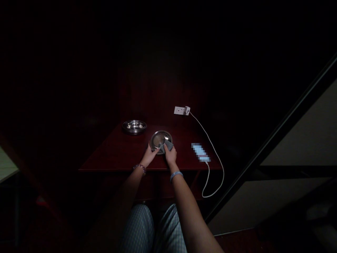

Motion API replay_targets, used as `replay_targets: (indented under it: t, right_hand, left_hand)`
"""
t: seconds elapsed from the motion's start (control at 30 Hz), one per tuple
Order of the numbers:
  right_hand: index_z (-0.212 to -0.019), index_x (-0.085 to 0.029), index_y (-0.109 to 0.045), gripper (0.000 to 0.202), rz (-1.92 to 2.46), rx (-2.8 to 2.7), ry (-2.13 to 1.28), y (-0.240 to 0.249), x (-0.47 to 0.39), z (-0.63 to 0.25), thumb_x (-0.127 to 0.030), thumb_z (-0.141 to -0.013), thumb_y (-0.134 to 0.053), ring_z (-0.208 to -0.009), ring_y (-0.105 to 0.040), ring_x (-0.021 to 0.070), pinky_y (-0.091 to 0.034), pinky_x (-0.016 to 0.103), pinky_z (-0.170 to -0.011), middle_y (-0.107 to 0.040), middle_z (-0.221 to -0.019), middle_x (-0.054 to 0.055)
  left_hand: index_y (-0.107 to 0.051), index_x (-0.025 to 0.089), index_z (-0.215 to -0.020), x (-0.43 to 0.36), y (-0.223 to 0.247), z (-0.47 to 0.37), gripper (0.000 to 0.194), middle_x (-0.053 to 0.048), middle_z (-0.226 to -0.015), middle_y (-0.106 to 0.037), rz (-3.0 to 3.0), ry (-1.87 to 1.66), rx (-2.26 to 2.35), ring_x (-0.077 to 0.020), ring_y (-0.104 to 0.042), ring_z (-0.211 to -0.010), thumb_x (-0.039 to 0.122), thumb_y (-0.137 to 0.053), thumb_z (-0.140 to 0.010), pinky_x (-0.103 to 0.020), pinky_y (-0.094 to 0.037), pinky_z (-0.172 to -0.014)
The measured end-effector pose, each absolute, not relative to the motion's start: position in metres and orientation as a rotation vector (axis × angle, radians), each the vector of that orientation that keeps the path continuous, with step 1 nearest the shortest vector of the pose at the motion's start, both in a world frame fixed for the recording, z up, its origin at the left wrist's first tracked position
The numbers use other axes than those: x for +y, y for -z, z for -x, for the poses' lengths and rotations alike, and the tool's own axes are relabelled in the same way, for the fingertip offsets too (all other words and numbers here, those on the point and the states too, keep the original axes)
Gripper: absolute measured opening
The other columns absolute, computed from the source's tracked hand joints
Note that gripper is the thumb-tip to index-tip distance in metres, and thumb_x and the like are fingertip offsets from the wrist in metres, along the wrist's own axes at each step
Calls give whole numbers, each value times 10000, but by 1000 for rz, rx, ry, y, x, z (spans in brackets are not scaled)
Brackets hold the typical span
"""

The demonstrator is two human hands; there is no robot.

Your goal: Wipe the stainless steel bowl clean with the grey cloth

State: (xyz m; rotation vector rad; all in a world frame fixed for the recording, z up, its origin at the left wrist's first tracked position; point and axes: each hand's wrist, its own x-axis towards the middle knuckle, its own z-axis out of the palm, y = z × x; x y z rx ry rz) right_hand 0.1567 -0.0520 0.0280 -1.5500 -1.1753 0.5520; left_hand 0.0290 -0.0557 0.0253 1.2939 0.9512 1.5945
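A shiny round metal bowl (159,138) is tilted toward me over the front half of the dark red table. My left hand (149,155) grips its near left rim, thumb on the inside and fingers out of sight behind it. In my right hand (170,154) is a grey cloth (168,146), pressed against the bowl's right inner side; the hand is closed round the cloth. Whether the bowl's underside rests on the table I cannot tell. Farther back on the left stand stacked metal bowls (134,127), apart from both hands.
On the right of the table (110,154) lies a phone (200,152), its screen blurred. A white cable (210,140) loops past the table's right edge to a charger (186,110) in the wall socket (179,110). The surroundings are very dark.
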Motion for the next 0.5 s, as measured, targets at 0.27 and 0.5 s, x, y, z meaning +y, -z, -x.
replay_targets:
  t: [0.27,0.5]
  right_hand:
    - [-1109,-182,-677,443,1504,-1226,-576,-27,-52,-158,-492,-792,-683,-953,-710,228,-529,313,-845,-744,-1050,112]
    - [-1117,-182,-676,461,1534,-1235,-566,-28,-54,-158,-504,-786,-681,-973,-704,229,-528,315,-851,-738,-1067,117]
  left_hand:
    - [-465,162,-1336,-57,-24,-28,632,-135,-1301,-618,-1305,-1623,957,-237,-548,-1264,253,-706,-759,-401,-358,-1128]
    - [-512,155,-1287,-55,-23,-28,571,-128,-1281,-628,-1257,-1651,997,-243,-540,-1273,188,-690,-746,-400,-354,-1134]
